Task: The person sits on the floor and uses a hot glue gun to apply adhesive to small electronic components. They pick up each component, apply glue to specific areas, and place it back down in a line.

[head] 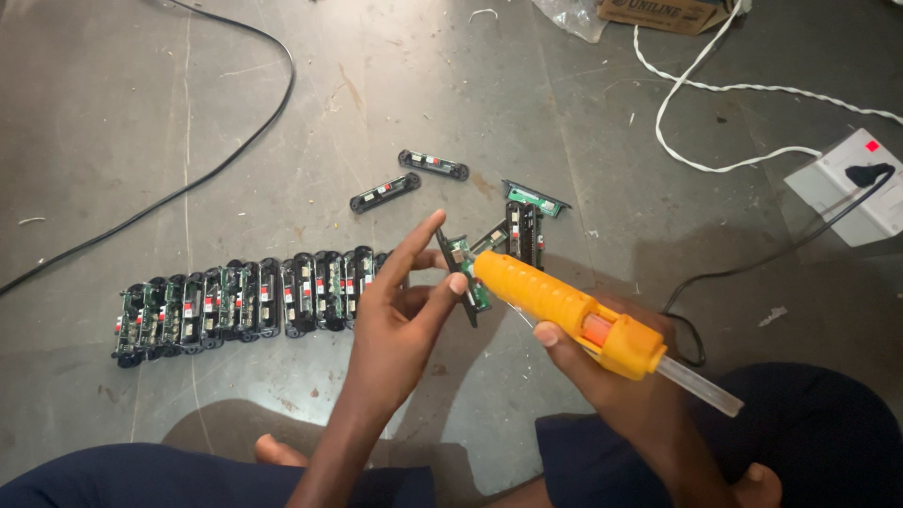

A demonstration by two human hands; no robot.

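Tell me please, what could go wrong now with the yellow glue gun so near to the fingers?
The yellow plastic glue gun in the right hand has its tip at the small green circuit board, which the left hand pinches; hot glue may burn those fingertips. Glue could also drip onto the row of finished black modules nearby.

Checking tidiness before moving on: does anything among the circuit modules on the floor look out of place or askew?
Most modules stand in a neat row. Three lie apart at odd angles: two black ones and a green board. Nothing looks spilled or broken.
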